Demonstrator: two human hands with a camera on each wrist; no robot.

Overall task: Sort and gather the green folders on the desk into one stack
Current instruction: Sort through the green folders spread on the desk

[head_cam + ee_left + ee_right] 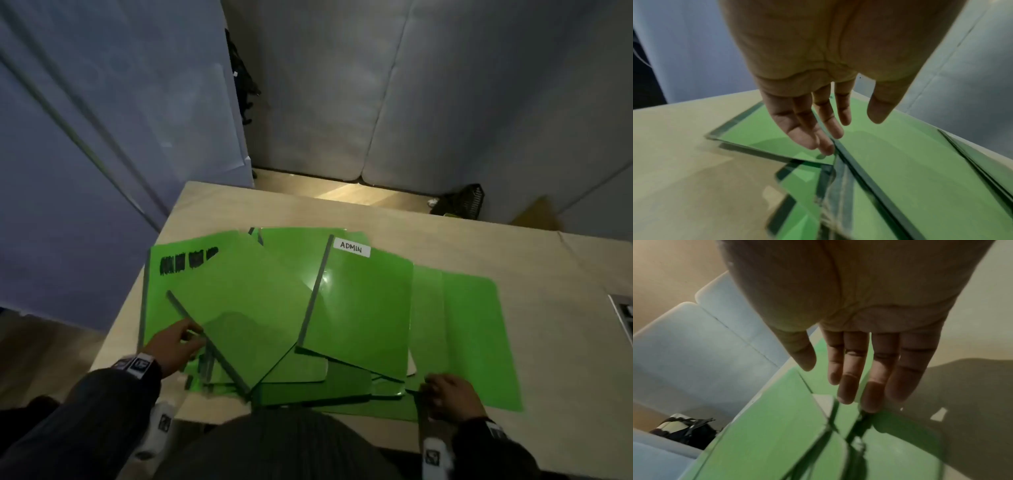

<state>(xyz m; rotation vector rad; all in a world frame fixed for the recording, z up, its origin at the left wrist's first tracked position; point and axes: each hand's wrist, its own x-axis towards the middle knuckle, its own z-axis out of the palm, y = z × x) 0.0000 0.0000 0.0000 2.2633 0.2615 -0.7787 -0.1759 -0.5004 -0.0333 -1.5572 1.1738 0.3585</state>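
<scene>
On the light wooden desk (513,253), a loose spread of translucent green folders (342,308) covers the near central area, the sheets overlapping at differing angles and not aligned into one stack. The widest visible sheet is the plain folder (472,335) at the right end, lying flat with its near edge by the desk front. Partly over its left side lies the folder with the white ADMIN label (363,308), grey spine toward the left. Left of centre, a tilted folder (246,308) lies diagonally across the others, its grey spine running from the upper left toward the desk front. Beneath it, at the far left, sits a folder with black scribbled marking (181,263) near its top edge. The left hand (174,346) is at the tilted folder's spine; in the left wrist view its fingers (818,134) are extended and relaxed, tips touching that spine, with nothing grasped. The right hand (448,397) is at the near edge of the right-hand sheets; in the right wrist view its fingers (869,386) are straight, tips resting on a dark folder edge, with nothing gripped.
</scene>
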